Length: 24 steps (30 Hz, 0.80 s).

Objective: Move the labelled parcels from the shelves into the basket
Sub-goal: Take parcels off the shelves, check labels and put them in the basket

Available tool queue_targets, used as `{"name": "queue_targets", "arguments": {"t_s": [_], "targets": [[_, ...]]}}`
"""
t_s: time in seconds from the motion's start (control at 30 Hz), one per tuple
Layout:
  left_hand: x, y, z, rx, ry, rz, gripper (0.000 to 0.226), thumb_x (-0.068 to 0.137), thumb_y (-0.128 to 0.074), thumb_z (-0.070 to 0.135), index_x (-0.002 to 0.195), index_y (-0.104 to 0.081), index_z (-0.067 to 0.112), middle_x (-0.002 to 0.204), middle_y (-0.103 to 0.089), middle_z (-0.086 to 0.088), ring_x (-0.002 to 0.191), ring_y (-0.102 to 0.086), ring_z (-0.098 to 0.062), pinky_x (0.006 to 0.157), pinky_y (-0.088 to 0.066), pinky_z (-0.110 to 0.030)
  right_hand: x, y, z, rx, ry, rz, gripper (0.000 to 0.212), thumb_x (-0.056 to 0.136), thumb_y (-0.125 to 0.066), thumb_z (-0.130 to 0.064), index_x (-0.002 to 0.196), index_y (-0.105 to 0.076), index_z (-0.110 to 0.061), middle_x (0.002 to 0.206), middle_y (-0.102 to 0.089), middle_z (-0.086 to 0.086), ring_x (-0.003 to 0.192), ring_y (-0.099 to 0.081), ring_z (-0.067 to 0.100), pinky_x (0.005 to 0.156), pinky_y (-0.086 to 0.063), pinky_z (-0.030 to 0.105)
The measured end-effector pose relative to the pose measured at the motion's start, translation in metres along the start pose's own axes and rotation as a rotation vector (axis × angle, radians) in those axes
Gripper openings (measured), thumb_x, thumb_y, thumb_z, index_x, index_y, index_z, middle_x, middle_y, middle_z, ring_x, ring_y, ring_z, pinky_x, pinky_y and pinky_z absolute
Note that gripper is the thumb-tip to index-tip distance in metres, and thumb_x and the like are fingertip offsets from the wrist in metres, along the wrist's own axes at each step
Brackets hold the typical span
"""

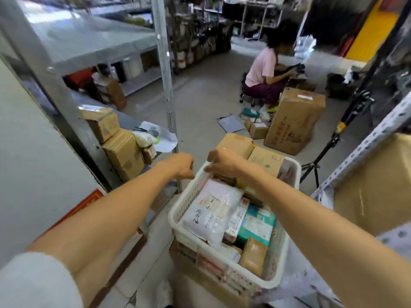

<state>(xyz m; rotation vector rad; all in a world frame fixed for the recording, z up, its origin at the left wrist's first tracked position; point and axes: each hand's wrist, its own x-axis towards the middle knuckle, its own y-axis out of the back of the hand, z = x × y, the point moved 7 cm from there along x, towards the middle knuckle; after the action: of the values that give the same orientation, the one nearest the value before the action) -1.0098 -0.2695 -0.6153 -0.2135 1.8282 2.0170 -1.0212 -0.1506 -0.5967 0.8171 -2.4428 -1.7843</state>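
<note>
A white plastic basket (278,271) sits low in the middle, piled with labelled parcels: a white poly bag (209,215), a teal box (255,227), brown boxes (236,144) at its far end. My right hand (222,163) reaches over the basket and its fingers curl over the far left rim. My left hand (181,165) hovers just left of the basket with fingers curled, holding nothing that I can see. More cardboard parcels (123,152) stand on the low shelf at the left.
A metal shelf post (165,85) rises just beyond my left hand. A person (264,74) crouches on the floor ahead beside a tall carton (293,121). A tripod (329,147) stands at the right, next to a perforated rack (364,141) and a big box (378,185).
</note>
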Motion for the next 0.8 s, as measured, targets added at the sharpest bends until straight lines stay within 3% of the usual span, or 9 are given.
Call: {"name": "queue_targets", "arguments": {"t_s": [0.17,0.27,0.33,0.53,0.73,0.8], "targets": [[-0.07,0.041,-0.029,-0.032,0.105,0.083,0.031,0.085,-0.064,0.029,0.108,-0.068,0.009,0.111,-0.065,-0.01,0.1,-0.06,-0.028,0.083,-0.051,-0.035,-0.024,0.039,-0.058,-0.078,0.104,0.018,0.051,0.087,-0.068,-0.041,0.13,-0.055,-0.017,0.127,-0.06,0.008,0.111,-0.056,0.029,0.09,-0.048,0.036],[-0.119,0.064,-0.06,-0.03,0.19,0.155,0.027,0.081,-0.066,0.031,0.096,-0.071,0.009,0.101,-0.069,-0.012,0.089,-0.061,-0.028,0.078,-0.052,-0.037,-0.029,0.055,-0.104,-0.116,0.208,0.046,0.046,0.084,-0.07,-0.041,0.125,-0.058,-0.023,0.12,-0.062,0.01,0.1,-0.057,0.028,0.085,-0.048,0.035],[-0.157,0.077,-0.08,-0.069,0.254,0.208,0.027,0.083,-0.066,0.031,0.101,-0.067,0.011,0.104,-0.066,-0.009,0.095,-0.06,-0.027,0.08,-0.051,-0.035,-0.037,0.059,-0.143,-0.145,0.294,0.062,0.043,0.084,-0.069,-0.041,0.122,-0.06,-0.022,0.117,-0.063,0.011,0.095,-0.056,0.027,0.082,-0.048,0.034],[-0.274,0.077,-0.134,-0.163,0.522,0.339,0.03,0.084,-0.067,0.035,0.107,-0.06,0.017,0.107,-0.062,-0.004,0.092,-0.059,-0.019,0.077,-0.05,-0.031,-0.077,0.035,-0.251,-0.23,0.528,0.001,0.037,0.088,-0.064,-0.038,0.121,-0.058,-0.021,0.111,-0.056,0.001,0.094,-0.052,0.021,0.08,-0.045,0.031],[-0.418,0.046,-0.163,-0.207,0.788,0.322,0.035,0.083,-0.068,0.036,0.111,-0.06,0.019,0.104,-0.061,0.001,0.093,-0.058,-0.019,0.076,-0.049,-0.032,-0.146,-0.012,-0.353,-0.276,0.751,-0.127,0.049,0.09,-0.064,-0.04,0.133,-0.052,-0.019,0.128,-0.054,0.004,0.105,-0.056,0.021,0.078,-0.044,0.027],[-0.469,0.03,-0.165,-0.242,0.868,0.314,0.033,0.083,-0.068,0.035,0.11,-0.059,0.019,0.099,-0.058,0.003,0.088,-0.059,-0.018,0.072,-0.048,-0.031,-0.176,-0.028,-0.387,-0.264,0.837,-0.169,0.049,0.09,-0.065,-0.038,0.133,-0.052,-0.017,0.131,-0.052,0.006,0.109,-0.056,0.024,0.086,-0.048,0.031]]}}
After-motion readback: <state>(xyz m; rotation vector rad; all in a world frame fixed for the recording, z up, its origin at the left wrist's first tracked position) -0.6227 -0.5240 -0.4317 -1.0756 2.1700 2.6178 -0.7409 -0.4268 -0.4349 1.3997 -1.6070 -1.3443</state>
